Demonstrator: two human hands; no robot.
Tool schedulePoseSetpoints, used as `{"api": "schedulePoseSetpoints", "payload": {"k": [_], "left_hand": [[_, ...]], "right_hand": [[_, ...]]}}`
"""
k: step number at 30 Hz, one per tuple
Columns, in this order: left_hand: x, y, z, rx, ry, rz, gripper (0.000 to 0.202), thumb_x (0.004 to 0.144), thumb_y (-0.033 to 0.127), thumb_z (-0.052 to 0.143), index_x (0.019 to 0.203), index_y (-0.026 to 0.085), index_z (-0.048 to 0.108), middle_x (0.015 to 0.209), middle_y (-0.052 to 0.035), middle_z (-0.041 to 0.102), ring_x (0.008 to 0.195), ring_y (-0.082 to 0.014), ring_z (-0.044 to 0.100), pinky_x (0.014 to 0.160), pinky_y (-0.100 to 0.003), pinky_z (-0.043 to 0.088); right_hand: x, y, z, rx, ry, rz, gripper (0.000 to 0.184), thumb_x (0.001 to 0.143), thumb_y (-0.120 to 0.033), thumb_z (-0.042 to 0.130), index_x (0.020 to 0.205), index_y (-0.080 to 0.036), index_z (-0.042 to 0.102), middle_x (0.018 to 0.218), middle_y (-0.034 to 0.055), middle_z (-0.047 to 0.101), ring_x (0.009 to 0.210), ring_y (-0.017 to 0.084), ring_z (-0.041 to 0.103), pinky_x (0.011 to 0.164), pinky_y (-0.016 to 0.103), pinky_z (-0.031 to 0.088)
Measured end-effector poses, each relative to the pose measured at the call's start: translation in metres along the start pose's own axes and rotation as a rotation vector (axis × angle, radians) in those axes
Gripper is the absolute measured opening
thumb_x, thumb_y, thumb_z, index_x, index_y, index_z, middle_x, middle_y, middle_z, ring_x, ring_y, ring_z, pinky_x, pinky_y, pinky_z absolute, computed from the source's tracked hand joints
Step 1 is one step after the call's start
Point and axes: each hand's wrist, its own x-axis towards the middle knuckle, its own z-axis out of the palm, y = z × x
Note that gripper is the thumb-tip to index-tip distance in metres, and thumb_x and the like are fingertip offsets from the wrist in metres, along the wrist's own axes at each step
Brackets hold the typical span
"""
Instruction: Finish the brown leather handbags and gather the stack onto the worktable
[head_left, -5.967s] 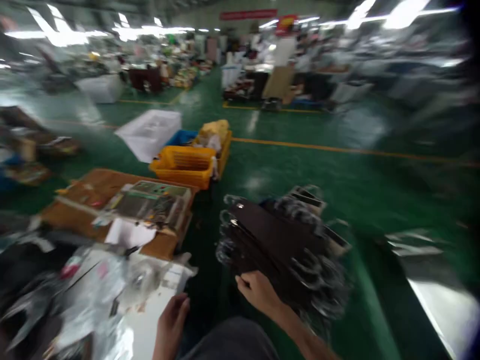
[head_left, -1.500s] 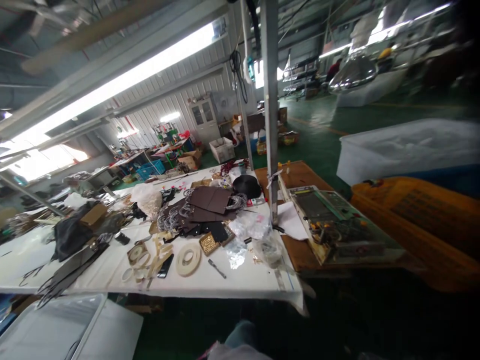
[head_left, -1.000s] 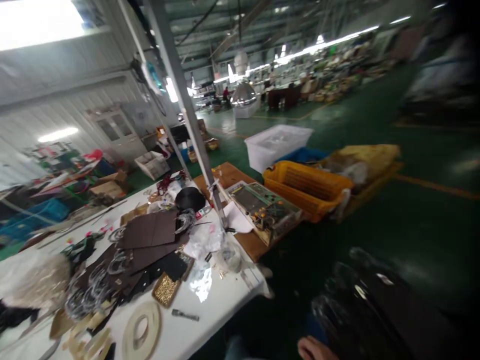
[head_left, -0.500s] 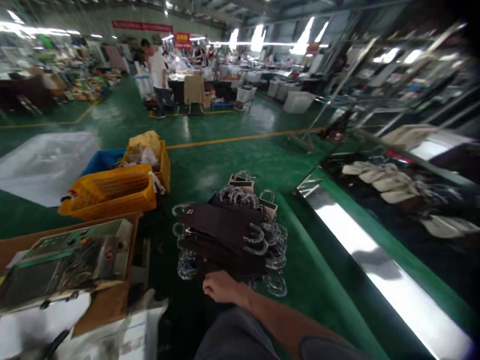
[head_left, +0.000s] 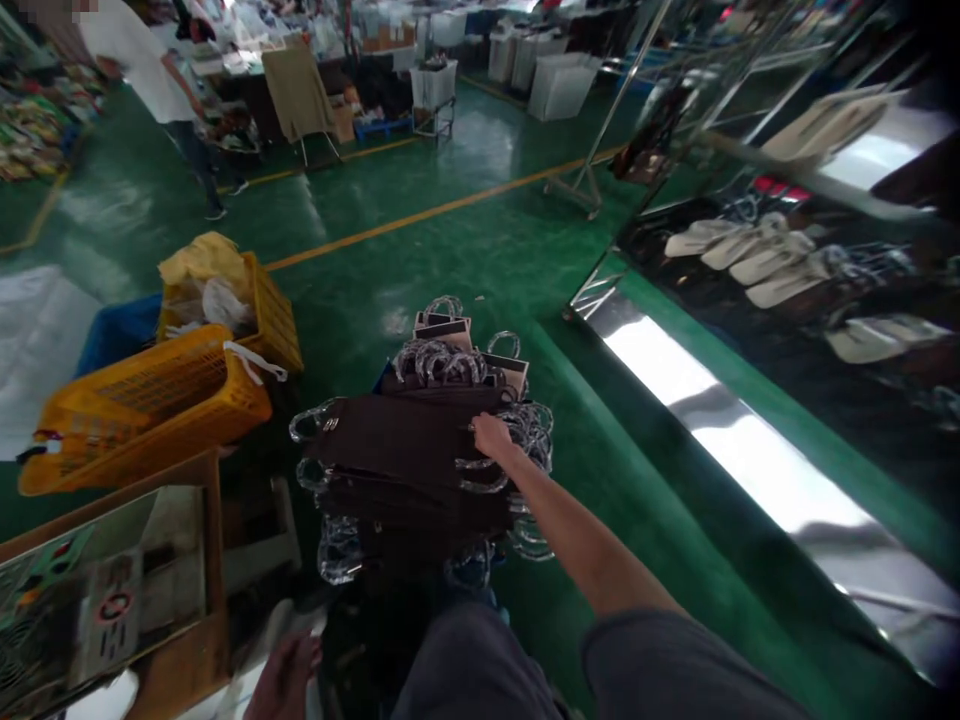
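A stack of dark brown handbags (head_left: 397,440) lies in front of my knees, with plastic-wrapped looped handles (head_left: 529,440) sticking out at both sides. My right hand (head_left: 493,438) is closed at the right end of the top bag, by its handle; the fingertips are on the bag's edge. Behind the stack stand beige-and-dark bags (head_left: 506,372) with wrapped handles. Low at the left, my left hand (head_left: 286,672) shows only in part, dark and blurred, beside the workbench. Its fingers are not clear, and I see nothing in it.
Yellow crates (head_left: 150,400) and a blue crate (head_left: 120,330) are at the left, behind a bench with a machine panel (head_left: 112,600). A metal rack (head_left: 600,290) with beige pieces (head_left: 757,260) runs along the right. A person (head_left: 150,80) in a white top walks farther off.
My right hand has moved from the front of the stack up to the top bag's right end. My left hand has come into view. The camera has tilted down; the person has moved.
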Motion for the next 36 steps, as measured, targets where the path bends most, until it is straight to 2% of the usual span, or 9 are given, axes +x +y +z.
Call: {"api": "schedulePoseSetpoints", "payload": {"k": [3,8,13,19,23,26,30,33,36], "left_hand": [[0.028,0.030,0.026,-0.098,-0.203,0.024,0.080,0.073,0.094,0.074,0.112,0.025,0.082,0.107,-0.0119,0.089,0.105,-0.0411,0.087,0.097,-0.052,0.073],[0.041,0.077,0.066,-0.135,-0.323,0.089,0.074,0.079,0.090,0.078,0.114,0.025,0.083,0.117,-0.0122,0.089,0.111,-0.0385,0.086,0.100,-0.048,0.072],[0.051,0.101,0.087,-0.153,-0.364,0.066,0.076,0.075,0.090,0.083,0.114,0.024,0.083,0.114,-0.0127,0.089,0.107,-0.0386,0.087,0.100,-0.050,0.072],[0.067,0.128,0.108,-0.145,-0.418,0.123,0.075,0.082,0.086,0.082,0.120,0.021,0.083,0.122,-0.0148,0.088,0.115,-0.0365,0.085,0.108,-0.048,0.069],[0.062,0.151,0.125,-0.048,-0.470,0.275,0.061,0.096,0.074,0.075,0.124,0.021,0.082,0.130,-0.0170,0.085,0.120,-0.0364,0.082,0.106,-0.050,0.068],[0.050,0.172,0.144,0.088,-0.514,0.500,0.052,0.100,0.056,0.075,0.141,0.023,0.076,0.144,-0.0179,0.079,0.136,-0.0387,0.075,0.114,-0.058,0.063],[0.027,0.210,0.184,0.351,-0.647,0.888,0.092,0.085,0.040,0.093,0.168,0.023,0.056,0.179,-0.0225,0.049,0.165,-0.0470,0.048,0.133,-0.070,0.040],[0.010,0.240,0.211,0.401,-0.621,1.037,0.076,0.088,0.044,0.093,0.156,0.021,0.066,0.167,-0.0250,0.059,0.159,-0.0493,0.051,0.129,-0.072,0.039],[-0.001,0.256,0.226,0.296,-0.578,0.898,0.040,0.103,0.050,0.077,0.128,0.018,0.077,0.127,-0.0232,0.079,0.126,-0.0432,0.072,0.111,-0.059,0.051]], "right_hand": [[-0.019,-0.003,0.005,0.036,0.000,-0.051,0.028,0.111,-0.019,0.056,0.128,-0.018,0.077,0.136,0.0158,0.071,0.113,0.025,0.075,0.097,0.032,0.053],[-0.057,0.001,0.013,0.078,-0.014,-0.037,0.030,0.116,-0.025,0.048,0.126,-0.022,0.076,0.137,0.0127,0.069,0.105,0.021,0.076,0.087,0.030,0.053],[-0.037,0.033,0.016,0.071,-0.080,0.075,0.028,0.105,-0.012,0.058,0.124,-0.015,0.079,0.136,0.0179,0.068,0.109,0.025,0.077,0.096,0.034,0.057],[-0.022,0.047,0.029,0.096,-0.119,0.136,0.028,0.092,-0.015,0.080,0.120,-0.014,0.079,0.141,0.0210,0.070,0.133,0.034,0.067,0.105,0.039,0.058],[-0.026,0.046,0.026,0.174,-0.069,0.163,0.039,0.093,-0.009,0.073,0.131,-0.014,0.074,0.127,0.0167,0.079,0.128,0.032,0.070,0.108,0.037,0.054],[-0.043,0.031,0.014,0.286,-0.029,0.118,0.035,0.098,-0.014,0.069,0.132,-0.022,0.075,0.123,0.0086,0.083,0.118,0.025,0.075,0.104,0.031,0.053],[-0.075,-0.002,-0.005,0.664,0.052,0.083,0.027,0.098,-0.026,0.074,0.123,-0.027,0.081,0.110,0.0025,0.085,0.099,0.022,0.077,0.090,0.028,0.054],[-0.087,-0.016,-0.009,0.852,0.050,0.074,0.019,0.092,-0.026,0.077,0.109,-0.022,0.084,0.101,0.0022,0.084,0.092,0.021,0.076,0.082,0.027,0.053],[-0.081,-0.004,-0.006,0.930,-0.030,-0.018,0.027,0.103,-0.042,0.073,0.107,-0.018,0.084,0.095,0.0031,0.081,0.088,0.021,0.073,0.076,0.026,0.052]]}}
